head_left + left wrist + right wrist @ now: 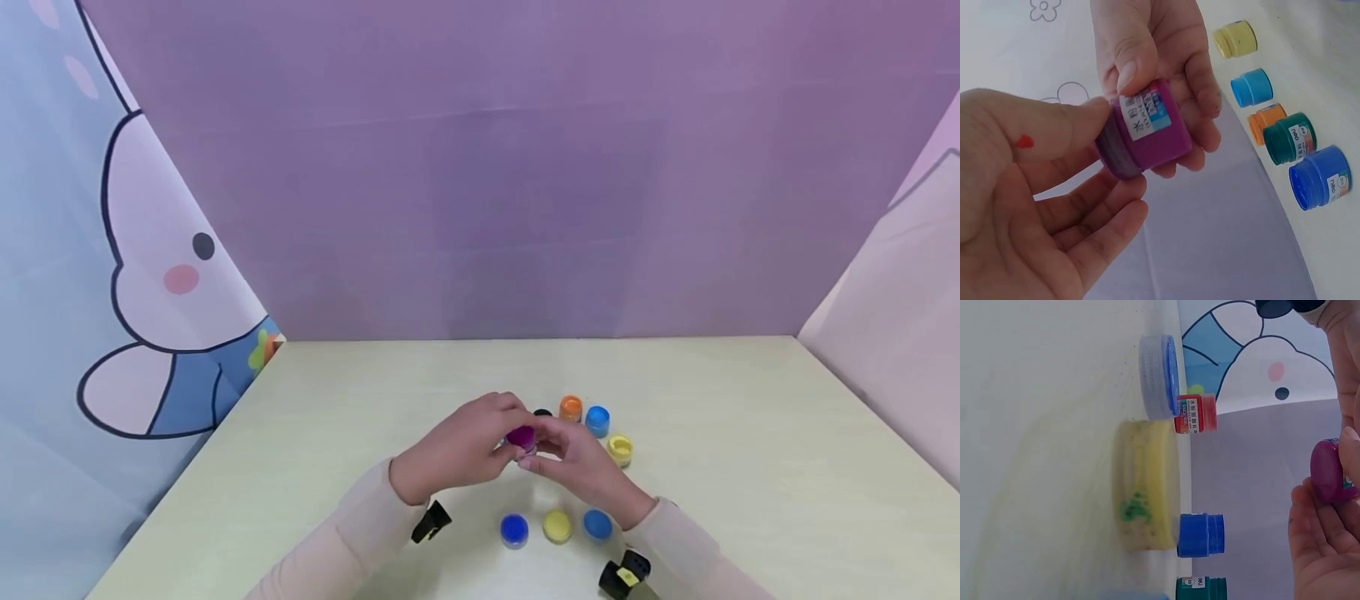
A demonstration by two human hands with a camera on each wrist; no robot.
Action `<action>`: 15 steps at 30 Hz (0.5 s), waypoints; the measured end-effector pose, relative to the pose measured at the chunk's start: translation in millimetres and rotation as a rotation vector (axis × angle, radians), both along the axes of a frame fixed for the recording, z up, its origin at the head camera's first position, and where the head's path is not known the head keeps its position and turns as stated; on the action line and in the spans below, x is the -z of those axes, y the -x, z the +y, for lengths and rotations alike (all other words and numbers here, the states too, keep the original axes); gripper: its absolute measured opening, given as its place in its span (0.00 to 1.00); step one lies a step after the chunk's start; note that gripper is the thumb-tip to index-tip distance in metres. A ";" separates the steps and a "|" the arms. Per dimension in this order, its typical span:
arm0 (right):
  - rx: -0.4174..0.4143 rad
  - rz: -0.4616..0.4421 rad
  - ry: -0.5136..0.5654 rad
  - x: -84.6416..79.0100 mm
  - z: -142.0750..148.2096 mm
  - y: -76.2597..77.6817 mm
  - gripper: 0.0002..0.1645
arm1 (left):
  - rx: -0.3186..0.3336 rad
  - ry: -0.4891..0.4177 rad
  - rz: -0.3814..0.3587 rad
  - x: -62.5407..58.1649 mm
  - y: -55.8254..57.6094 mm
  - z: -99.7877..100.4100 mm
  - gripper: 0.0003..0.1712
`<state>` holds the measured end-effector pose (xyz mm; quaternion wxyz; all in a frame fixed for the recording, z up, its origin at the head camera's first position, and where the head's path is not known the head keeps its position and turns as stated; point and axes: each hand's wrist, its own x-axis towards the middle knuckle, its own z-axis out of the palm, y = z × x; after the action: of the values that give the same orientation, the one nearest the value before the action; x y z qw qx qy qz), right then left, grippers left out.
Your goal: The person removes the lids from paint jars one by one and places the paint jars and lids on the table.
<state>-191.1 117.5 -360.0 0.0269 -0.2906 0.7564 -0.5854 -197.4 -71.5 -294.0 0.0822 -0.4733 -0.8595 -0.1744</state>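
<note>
In the head view we see a table (712, 433) with a back cloth (540, 167) behind it, a left cloth (60, 333) along its left edge and a right cloth (900, 317) along its right. A held jar (521, 436) lies between the left hand (468, 442) and the right hand (588, 465). Beyond the hands stand, from left to right, a half-hidden jar (542, 412), a far jar (571, 407), a middle jar (597, 422) and a near jar (620, 451). Before the hands we find, in a row, a left lid (513, 531), a middle lid (557, 527) and a right lid (597, 524).
</note>
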 end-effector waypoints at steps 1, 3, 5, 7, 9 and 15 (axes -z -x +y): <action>0.005 0.004 0.001 0.5 0.0 0.2 0.25 | -0.003 -0.002 0.007 0.1 -0.5 0.3 0.14; 0.021 0.018 -0.007 1.1 0.3 0.3 0.24 | -0.009 -0.013 0.015 -0.2 -1.5 1.2 0.13; 0.035 0.038 -0.018 1.5 0.8 0.9 0.24 | -0.015 -0.024 0.019 -0.2 -2.4 2.3 0.13; 0.046 0.057 -0.023 0.3 1.5 0.8 0.24 | -0.016 -0.033 0.026 0.2 -2.8 3.8 0.13; 0.051 0.080 -0.026 -7.0 1.3 -3.3 0.23 | -0.020 -0.035 0.036 0.6 -3.1 5.5 0.15; 0.052 0.116 -0.009 -15.6 1.4 -9.9 0.22 | -0.059 -0.010 0.040 1.3 -5.2 10.6 0.19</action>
<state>-181.2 118.9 -344.3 -0.0311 -0.3041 0.7666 -0.5647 -192.1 -60.8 -295.3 0.1067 -0.4506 -0.8705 -0.1667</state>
